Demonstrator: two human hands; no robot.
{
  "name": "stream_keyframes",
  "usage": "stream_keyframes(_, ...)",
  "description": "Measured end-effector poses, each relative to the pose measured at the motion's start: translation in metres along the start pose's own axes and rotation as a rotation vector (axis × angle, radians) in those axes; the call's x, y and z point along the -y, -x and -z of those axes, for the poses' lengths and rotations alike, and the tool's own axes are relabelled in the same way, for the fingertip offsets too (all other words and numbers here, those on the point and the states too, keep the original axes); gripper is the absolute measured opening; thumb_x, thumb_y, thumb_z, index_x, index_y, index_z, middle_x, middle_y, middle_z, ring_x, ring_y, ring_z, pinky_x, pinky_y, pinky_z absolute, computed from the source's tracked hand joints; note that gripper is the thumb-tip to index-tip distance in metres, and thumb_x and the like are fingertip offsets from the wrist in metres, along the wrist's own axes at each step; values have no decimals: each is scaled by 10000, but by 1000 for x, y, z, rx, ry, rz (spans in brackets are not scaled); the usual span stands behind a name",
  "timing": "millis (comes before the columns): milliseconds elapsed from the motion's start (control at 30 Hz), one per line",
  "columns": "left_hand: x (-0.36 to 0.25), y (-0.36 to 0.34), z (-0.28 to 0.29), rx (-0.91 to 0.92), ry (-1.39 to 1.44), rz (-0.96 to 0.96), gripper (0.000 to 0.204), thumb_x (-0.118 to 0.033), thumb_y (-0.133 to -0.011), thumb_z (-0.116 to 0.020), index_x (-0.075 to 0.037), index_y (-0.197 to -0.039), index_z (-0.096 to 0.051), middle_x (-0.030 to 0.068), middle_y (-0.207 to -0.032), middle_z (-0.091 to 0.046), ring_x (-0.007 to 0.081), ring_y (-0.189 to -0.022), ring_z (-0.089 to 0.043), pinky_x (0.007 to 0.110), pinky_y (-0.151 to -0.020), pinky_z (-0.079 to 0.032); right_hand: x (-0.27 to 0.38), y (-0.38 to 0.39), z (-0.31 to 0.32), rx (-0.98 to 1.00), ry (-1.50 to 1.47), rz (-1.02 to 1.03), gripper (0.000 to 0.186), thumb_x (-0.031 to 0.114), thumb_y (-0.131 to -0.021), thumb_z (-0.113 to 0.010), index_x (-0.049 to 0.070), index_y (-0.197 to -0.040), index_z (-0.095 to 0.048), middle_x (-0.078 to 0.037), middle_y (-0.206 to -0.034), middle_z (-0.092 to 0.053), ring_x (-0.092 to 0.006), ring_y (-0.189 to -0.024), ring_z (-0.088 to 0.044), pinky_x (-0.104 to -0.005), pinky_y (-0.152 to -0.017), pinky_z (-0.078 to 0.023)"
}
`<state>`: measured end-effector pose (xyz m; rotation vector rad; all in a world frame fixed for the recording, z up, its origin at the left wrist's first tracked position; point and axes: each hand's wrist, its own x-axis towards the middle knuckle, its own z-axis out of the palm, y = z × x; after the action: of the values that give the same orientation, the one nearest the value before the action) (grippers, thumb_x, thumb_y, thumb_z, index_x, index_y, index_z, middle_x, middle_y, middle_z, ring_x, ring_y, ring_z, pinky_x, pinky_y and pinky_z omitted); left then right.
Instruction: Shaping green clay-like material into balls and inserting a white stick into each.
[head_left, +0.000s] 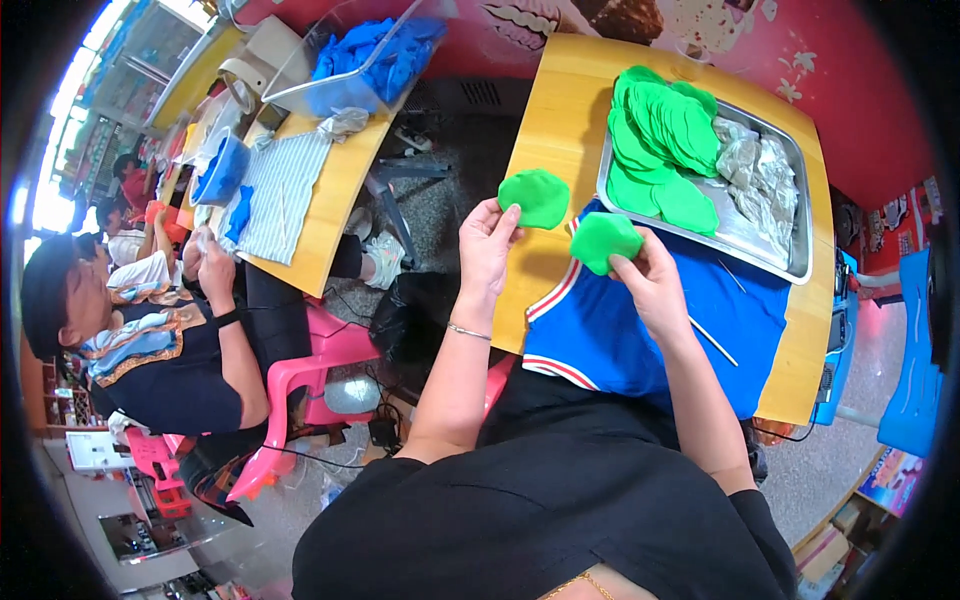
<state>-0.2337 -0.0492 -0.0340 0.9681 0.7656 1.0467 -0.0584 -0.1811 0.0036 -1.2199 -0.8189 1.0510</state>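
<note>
My left hand (490,240) pinches a green rounded fabric piece (536,192), held up over the left edge of my table. To its right my right hand (646,262) grips another green piece (600,237) above a blue garment (740,370) with red-and-white striped trim, spread on the table (560,100). A metal tray (800,258) at the back right holds piles of green pieces (660,120) and crumpled silvery material (760,190). Two slender sticks lie on the garment, one pale (713,342), one shorter and darker (733,275).
At left a co-worker (160,350) sits on a pink chair (325,340) beside another table (345,190) with a clear bin of blue material (355,70) and striped cloth (285,190). Several more people sit beyond. A black bag (405,305) is between the tables; blue plastic furniture (905,350) stands far right.
</note>
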Motion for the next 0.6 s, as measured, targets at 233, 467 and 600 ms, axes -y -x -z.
stream_keyframes(233,0,-25,-6,-139,198,-64,200,-128,-914,-519,-84,-1105,-558,0,-949,-611,68,-759,-570,193,-617,-463,-30,-37,-38,-92,-103,71,196,80,-838,-617,4,-1000,-538,-26,-852,-600,-77,-723,-554,-220,-646,-452)
stream_keyframes(467,2,-28,10,-200,285,-112,336,-8,-869,-541,-56,-1186,-440,86,-994,-582,124,-803,-590,216,-671,-521,-40,-31,-52,-175,-198,-15,120,160,-919,-519,79,-1007,-520,2,-856,-578,-43,-717,-544,-186,-601,-477)
stream_keyframes(600,10,-31,18,-284,276,-49,161,-62,-860,-590,-23,-958,-468,48,-851,-566,112,-681,-574,212,-628,-520,-48,-34,-50,-131,-198,64,240,98,-905,-525,48,-1132,-465,-38,-957,-594,-79,-792,-576,-204,-626,-494)
